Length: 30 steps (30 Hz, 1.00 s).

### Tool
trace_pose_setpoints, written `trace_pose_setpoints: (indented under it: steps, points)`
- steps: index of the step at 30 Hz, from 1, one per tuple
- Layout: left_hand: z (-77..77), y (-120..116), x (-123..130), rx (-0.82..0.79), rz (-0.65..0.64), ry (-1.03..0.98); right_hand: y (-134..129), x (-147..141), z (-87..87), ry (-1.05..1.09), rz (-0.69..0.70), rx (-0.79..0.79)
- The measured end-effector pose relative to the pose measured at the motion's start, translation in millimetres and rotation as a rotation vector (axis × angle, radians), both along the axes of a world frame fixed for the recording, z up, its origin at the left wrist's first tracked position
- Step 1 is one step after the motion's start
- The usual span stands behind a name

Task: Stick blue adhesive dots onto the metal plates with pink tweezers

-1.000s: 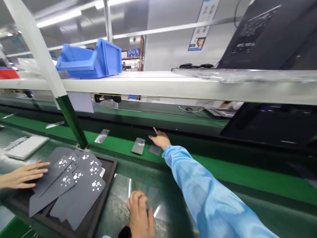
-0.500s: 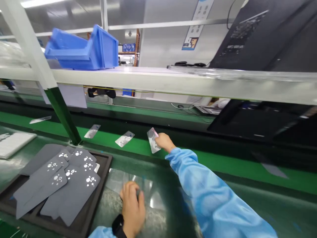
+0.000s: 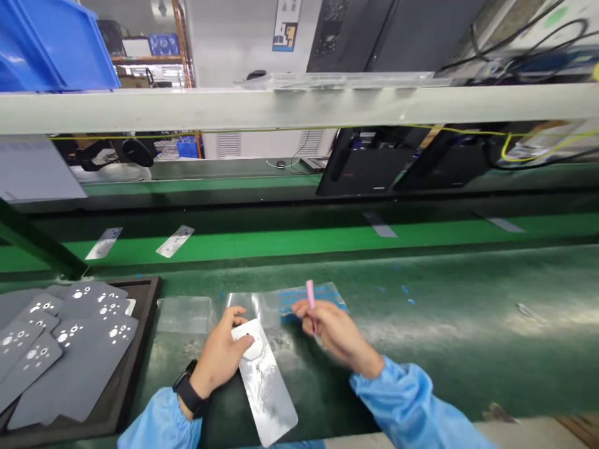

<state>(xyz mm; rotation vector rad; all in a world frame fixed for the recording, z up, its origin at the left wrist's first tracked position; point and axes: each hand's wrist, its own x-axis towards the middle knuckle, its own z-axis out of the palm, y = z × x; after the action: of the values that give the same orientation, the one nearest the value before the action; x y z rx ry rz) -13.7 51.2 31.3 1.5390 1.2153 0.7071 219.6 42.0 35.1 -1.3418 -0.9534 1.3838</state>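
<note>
At the left hand (image 3: 219, 357), a silvery panel (image 3: 269, 396) slants lengthwise toward near right

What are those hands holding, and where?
The left hand holds the shiny panel by its far end; the right hand holds the pink stick below its top.

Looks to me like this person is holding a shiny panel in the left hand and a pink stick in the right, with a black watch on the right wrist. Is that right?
Not quite: the head view shows the black watch on the left wrist, above the left hand holding the shiny panel.
</note>
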Motion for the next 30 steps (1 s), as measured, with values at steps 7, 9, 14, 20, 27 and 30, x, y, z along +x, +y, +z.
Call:
trace_pose_setpoints:
  steps: [7, 9, 14, 20, 27, 30]
  points:
    - [-11.2, 18, 18, 0.326, -0.093, 0.260, 58, 24, 0.1, -0.224, 0.079, -0.013]
    - [-20.7, 18, 15, 0.385, -0.113, 0.325, 61, 15, -6.1, -0.195, 0.153, -0.060]
    - [-36.2, 12, 4, 0.425, -0.206, 0.449, 62, 6, -15.5, -0.177, 0.191, -0.115]
    - [-37.2, 11, 3, 0.419, -0.230, 0.442, 65, 12, -21.4, -0.242, 0.226, -0.097]
    - [-34.2, 9, 4, 0.393, -0.232, 0.441, 65, 11, -19.4, -0.262, 0.245, -0.112]
    - [-31.8, 9, 5, 0.366, -0.234, 0.446, 66, 9, -17.2, -0.281, 0.217, -0.143]
